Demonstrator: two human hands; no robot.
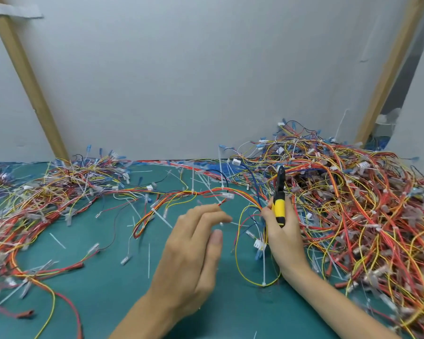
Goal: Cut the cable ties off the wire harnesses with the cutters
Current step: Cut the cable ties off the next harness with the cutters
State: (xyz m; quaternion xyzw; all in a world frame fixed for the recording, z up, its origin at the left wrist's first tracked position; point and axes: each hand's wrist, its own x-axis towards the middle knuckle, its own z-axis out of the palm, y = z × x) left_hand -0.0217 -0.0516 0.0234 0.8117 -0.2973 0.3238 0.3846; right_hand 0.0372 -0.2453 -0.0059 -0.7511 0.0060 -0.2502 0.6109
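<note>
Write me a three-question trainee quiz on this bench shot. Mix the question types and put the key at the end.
1. True or false: the left hand grips the cutters.
2. The bigger heap of wire harnesses lies: A) on the person's right; B) on the person's left; C) under the left hand.
3. Fill in: loose white cable ties lie scattered on the ____ mat.

Key: 1 false, the right hand holds them and the left is open; 2 A; 3 teal.
</note>
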